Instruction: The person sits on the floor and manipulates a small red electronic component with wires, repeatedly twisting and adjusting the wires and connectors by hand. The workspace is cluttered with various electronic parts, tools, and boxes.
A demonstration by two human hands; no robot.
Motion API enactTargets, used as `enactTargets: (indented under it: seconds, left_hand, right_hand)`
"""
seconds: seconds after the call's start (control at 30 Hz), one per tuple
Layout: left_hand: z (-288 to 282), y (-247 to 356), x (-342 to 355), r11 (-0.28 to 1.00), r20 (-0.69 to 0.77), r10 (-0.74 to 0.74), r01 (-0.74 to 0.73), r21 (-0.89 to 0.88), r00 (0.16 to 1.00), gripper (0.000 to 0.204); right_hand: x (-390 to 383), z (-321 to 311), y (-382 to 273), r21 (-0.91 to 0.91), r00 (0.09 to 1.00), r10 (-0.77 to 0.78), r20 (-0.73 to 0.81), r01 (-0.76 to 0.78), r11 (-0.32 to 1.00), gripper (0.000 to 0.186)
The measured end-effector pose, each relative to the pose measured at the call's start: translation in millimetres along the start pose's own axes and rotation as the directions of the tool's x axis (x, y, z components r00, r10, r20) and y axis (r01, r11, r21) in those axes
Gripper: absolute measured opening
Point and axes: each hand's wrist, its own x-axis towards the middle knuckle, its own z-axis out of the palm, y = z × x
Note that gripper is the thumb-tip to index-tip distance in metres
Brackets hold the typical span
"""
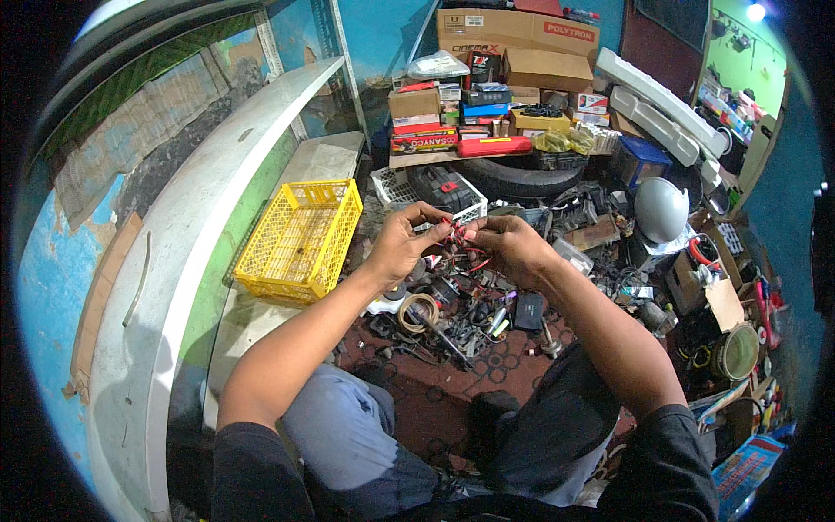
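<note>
My left hand (pixel 409 239) and my right hand (pixel 513 244) meet at chest height in the middle of the view, fingers closed on a small tangled red-and-dark item (pixel 454 231), possibly wiring. Its exact shape is too small to make out. Below it lies a jumbled pile of dark parts, with a beige coil (pixel 417 313), a black box (pixel 528 311) and some small pen-like pieces (pixel 500 320), on a patterned brown mat (pixel 435 383).
A yellow crate (pixel 259 277) and a long white shelf (pixel 130 287) stand left. Behind are stacked cartons (pixel 548 70), a tyre (pixel 522 183) and a white crate (pixel 391 187). A silver helmet-like dome (pixel 661 209), boxes and a round tub (pixel 735 352) crowd the right.
</note>
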Motion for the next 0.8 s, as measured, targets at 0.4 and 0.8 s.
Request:
enactTargets:
  seconds: [0.4, 0.8]
  left_hand:
    - [10, 6, -1, 0.994, 0.015, -0.01, 0.008, 0.111, 1.0, 0.014]
    - [0, -5, -3, 0.985, 0.006, -0.096, 0.094, 0.143, 0.995, 0.012]
  right_hand:
    - [1, -7, 7, 0.115, 0.995, 0.073, 0.068, -0.08, 0.99, 0.016]
    - [-5, 4, -5, -0.334, 0.955, -0.295, -0.038, 0.266, 0.904, 0.024]
